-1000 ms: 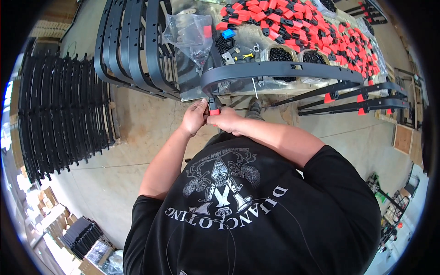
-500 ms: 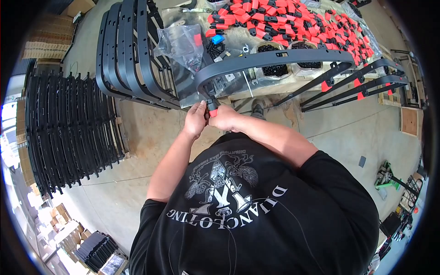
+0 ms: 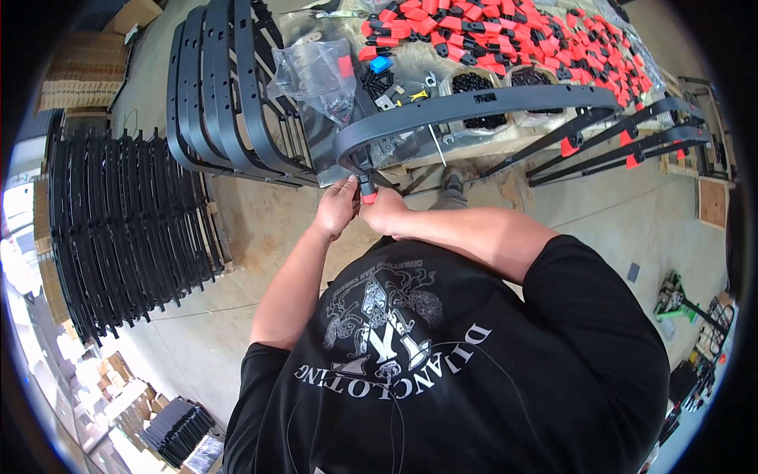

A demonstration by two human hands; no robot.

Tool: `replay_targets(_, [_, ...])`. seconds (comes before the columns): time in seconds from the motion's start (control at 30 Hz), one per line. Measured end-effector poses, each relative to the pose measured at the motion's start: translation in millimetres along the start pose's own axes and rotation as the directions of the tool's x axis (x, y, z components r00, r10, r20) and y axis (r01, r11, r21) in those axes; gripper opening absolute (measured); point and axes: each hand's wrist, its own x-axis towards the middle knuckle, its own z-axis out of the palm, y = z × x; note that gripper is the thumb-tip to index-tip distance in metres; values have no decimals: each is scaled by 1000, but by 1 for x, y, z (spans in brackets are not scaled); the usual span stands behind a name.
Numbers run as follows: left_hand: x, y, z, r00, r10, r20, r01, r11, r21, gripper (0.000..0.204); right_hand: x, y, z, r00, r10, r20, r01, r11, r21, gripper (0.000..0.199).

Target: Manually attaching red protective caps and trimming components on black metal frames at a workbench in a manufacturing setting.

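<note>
A dark grey curved metal frame (image 3: 474, 101) spans the near edge of the table, its left end bending down to my hands. At that end is a red-and-black plastic cap (image 3: 369, 197). My right hand (image 3: 384, 212) is closed on this cap from the right, its fingers partly hidden. My left hand (image 3: 338, 209) is closed against the left side of the same end, with thumb and fingertips pressed to it. How far the cap sits on the frame I cannot tell.
A large heap of red-and-black caps (image 3: 505, 35) covers the table behind the frame. Near it are bags of black parts (image 3: 474, 99), a clear plastic bag (image 3: 316, 75), and a yellow tool (image 3: 412, 97). Frames (image 3: 225, 87) stand left; stacked black bars (image 3: 130, 225) lie beyond.
Both hands stay at the frame's end with the cap. The frame has tilted slightly and its left corner sits a little lower, showing the yellow tool behind it. The view has shifted slightly.
</note>
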Motion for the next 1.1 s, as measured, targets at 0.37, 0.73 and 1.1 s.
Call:
replay_targets(0.37, [0,-2,2,992,-105,75,118,974,-195,39,-5,-19,-35,984,7,176,40,964,-261,39])
replay_targets(0.73, [10,-8,-5,994,-57,91,73,981,-178,39,-1,-17,-34,985,-49,165,90,963,-255,30])
replay_targets(1.1, [13,-24,-10,989,143,-48,-134,980,150,40,-8,-24,-38,977,-145,158,184,945,-271,47])
